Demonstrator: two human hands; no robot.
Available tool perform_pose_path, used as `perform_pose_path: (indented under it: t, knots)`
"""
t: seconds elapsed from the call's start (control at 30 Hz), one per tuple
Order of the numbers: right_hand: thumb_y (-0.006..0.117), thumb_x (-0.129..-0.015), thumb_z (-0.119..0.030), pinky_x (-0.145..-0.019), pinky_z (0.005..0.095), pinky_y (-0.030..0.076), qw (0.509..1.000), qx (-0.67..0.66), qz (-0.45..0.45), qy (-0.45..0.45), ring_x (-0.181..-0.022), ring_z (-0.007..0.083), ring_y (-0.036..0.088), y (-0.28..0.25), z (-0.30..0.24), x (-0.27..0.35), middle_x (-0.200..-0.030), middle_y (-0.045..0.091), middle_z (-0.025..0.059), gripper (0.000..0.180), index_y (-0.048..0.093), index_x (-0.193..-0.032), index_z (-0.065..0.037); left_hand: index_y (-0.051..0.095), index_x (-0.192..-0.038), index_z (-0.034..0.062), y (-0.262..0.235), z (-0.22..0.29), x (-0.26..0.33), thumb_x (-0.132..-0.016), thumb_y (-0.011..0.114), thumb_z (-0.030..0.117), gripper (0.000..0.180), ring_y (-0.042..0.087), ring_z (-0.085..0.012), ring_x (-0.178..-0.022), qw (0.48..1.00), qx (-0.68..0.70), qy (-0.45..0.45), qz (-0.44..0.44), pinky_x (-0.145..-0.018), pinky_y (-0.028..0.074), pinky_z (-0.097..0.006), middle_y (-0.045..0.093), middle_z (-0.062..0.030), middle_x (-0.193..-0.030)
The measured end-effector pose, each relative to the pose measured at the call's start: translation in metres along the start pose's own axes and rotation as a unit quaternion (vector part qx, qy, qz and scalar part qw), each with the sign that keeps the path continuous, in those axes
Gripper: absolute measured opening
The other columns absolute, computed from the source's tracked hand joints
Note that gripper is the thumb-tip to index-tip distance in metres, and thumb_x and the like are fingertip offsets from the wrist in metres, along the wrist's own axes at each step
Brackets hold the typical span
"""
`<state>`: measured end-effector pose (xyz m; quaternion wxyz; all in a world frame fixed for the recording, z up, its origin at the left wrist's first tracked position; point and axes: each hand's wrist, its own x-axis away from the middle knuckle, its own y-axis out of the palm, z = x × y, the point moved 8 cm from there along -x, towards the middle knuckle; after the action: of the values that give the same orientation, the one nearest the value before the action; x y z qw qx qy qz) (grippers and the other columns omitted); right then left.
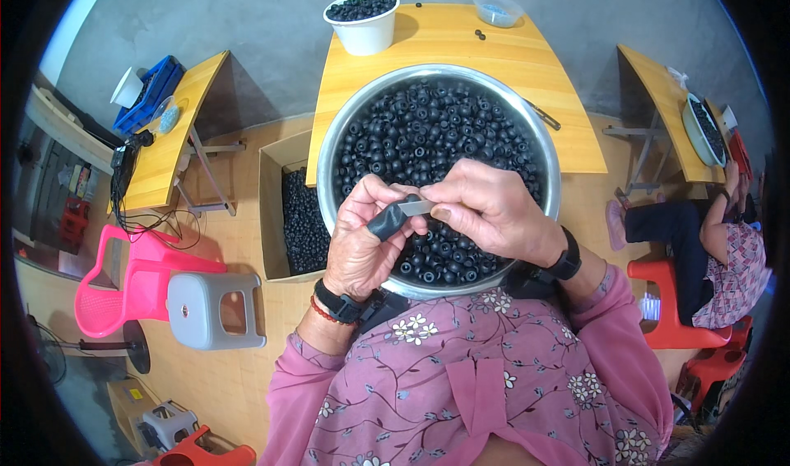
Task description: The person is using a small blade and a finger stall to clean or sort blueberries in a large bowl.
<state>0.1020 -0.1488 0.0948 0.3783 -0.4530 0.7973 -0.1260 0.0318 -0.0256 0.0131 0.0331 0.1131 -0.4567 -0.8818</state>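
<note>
Both my hands meet over a wide metal basin (553,149), heaped with small round black parts (428,128) that have holes in them. My left hand (358,239) is closed, thumb and finger pinching a small black part (412,198). A dark grey sleeve-like piece (387,221) lies along its fingers; whether it is a finger cover or a handle I cannot tell. My right hand (494,211) is closed on a flat silver metal blade (416,207), whose left end touches the dark piece. The fingertips partly hide the small part.
A wooden table (568,141) bears a white tub (362,34) of black parts, a clear bowl (498,11) and a thin tool (543,116). Left of it stand a cardboard box (271,211) of parts, a grey stool (197,309) and a pink chair (123,277). Another person (728,260) sits at right.
</note>
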Motion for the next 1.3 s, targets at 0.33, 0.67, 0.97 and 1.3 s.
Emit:
perform_pose_path:
  t: [0.33, 0.67, 0.97, 1.3]
  knots:
    - [0.069, -0.093, -0.009, -0.069, 0.0323, 0.053, 0.993, 0.04, 0.052, 0.094, -0.077, 0.0235, 0.068, -0.017, 0.021, -0.002, -0.09, 0.067, 0.0114, 0.017, 0.07, -0.107, 0.0, 0.059, -0.104, 0.0032, 0.012, 0.005, 0.001, -0.094, 0.068, 0.002, 0.014, 0.069, -0.0224, -0.089, 1.0, 0.014, 0.007, -0.022, -0.082, 0.058, -0.034, 0.064, -0.0195, -0.109]
    - [0.073, -0.084, -0.007, -0.071, 0.0356, 0.053, 0.991, 0.066, 0.013, 0.117, -0.079, 0.0281, 0.068, -0.017, 0.034, 0.002, -0.088, 0.067, 0.0129, 0.015, 0.068, -0.096, 0.0, 0.061, -0.118, 0.0031, 0.01, 0.041, 0.006, -0.098, 0.056, 0.008, 0.021, 0.056, -0.0196, -0.085, 0.986, -0.109, 0.118, 0.042, -0.078, 0.046, -0.033, 0.06, -0.0128, -0.103]
    - [0.071, -0.081, -0.002, -0.064, 0.0382, 0.051, 0.985, 0.147, -0.058, 0.064, -0.075, 0.0302, 0.066, 0.002, 0.026, 0.0, -0.084, 0.064, 0.0116, 0.014, 0.068, -0.095, -0.002, 0.051, -0.138, 0.0035, -0.12, 0.128, 0.052, -0.098, 0.052, 0.002, 0.04, 0.059, -0.021, -0.11, 0.812, -0.175, 0.297, 0.471, -0.1, 0.046, -0.035, 0.059, -0.0141, -0.125]
    - [0.073, -0.083, -0.005, -0.067, 0.0356, 0.053, 0.997, 0.036, -0.022, 0.066, -0.075, 0.0268, 0.067, -0.002, 0.025, -0.005, -0.086, 0.067, 0.0107, 0.013, 0.067, -0.093, -0.002, 0.058, -0.127, 0.0004, -0.079, 0.127, 0.044, -0.096, 0.052, -0.002, 0.033, 0.062, -0.0157, -0.104, 0.797, -0.337, 0.298, 0.404, -0.095, 0.047, -0.03, 0.067, -0.0113, -0.115]
